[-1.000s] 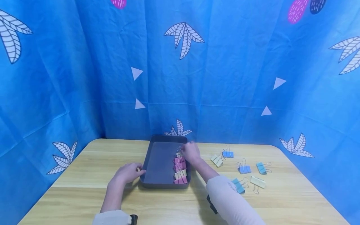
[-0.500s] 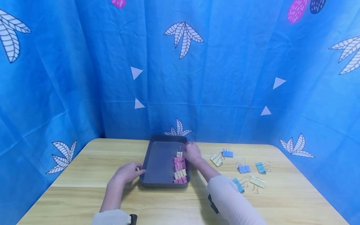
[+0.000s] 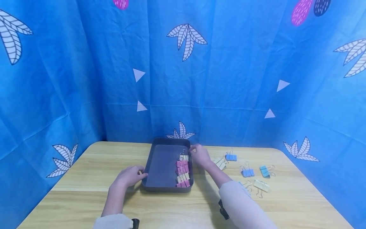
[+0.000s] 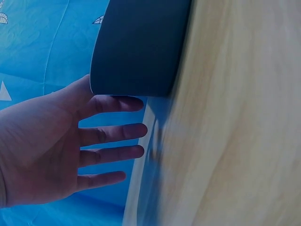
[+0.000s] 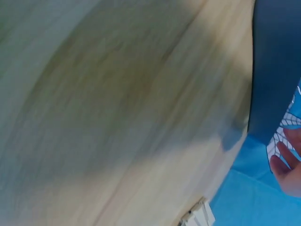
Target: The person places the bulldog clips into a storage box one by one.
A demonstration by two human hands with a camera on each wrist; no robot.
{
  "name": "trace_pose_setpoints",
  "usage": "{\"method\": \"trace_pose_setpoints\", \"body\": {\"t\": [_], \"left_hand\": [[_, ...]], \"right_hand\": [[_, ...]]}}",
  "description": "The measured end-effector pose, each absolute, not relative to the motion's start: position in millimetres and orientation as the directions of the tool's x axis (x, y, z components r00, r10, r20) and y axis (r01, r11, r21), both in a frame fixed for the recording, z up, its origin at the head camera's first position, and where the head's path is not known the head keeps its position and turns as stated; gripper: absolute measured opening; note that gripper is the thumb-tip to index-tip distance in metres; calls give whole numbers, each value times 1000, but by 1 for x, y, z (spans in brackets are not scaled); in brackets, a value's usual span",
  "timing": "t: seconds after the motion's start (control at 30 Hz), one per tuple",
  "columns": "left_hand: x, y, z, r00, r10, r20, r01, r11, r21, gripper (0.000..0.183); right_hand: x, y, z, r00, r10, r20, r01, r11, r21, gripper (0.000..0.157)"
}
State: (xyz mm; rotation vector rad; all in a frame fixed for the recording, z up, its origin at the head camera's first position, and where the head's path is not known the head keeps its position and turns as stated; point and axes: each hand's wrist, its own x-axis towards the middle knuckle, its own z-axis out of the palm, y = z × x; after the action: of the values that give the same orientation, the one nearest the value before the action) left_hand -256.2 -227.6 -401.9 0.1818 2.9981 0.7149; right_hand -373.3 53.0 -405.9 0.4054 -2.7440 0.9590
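Note:
A dark grey tray stands on the table, with a column of pink binder clips and pale yellow binder clips along its right side. My left hand holds the tray's left wall. In the left wrist view, the thumb passes behind the tray wall and the other fingers stay straight outside it. My right hand is over the tray's right rim near the far corner, beside the farthest yellow clip. Nothing shows between its loosely bent fingers in the right wrist view.
Right of the tray lie loose binder clips: a yellow one, two blue ones, a teal one and a pale yellow one. My right sleeve partly covers another clip. A blue curtain hangs behind the table.
My right hand has let go of the farthest yellow clip and moved right, out to the tray's rim. The left hand stays put on the tray.

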Motion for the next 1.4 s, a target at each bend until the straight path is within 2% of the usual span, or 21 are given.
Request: {"method": "trace_pose_setpoints", "body": {"t": [0.23,0.5,0.73,1.1,1.4], "left_hand": [[-255,-228,-401,-990,141,-18,118,888,445,36],[-255,-229,-399,-991,134,-26,109,891,441,37],[-256,-230,-400,-990,139,-18,117,890,440,36],[-255,-229,-403,-990,137,-25,110,882,459,38],[-254,-229,-402,-988,152,-22,125,877,464,37]], "right_hand": [[-369,71,-390,-901,-216,377,-405,728,-553,13],[-351,90,-364,-899,-219,379,-417,694,-588,13],[-330,106,-345,-868,-252,429,-476,672,-568,11],[-288,146,-327,-881,-261,396,-461,665,-588,12],[-257,179,-334,-898,-231,374,-417,713,-563,15]]}}
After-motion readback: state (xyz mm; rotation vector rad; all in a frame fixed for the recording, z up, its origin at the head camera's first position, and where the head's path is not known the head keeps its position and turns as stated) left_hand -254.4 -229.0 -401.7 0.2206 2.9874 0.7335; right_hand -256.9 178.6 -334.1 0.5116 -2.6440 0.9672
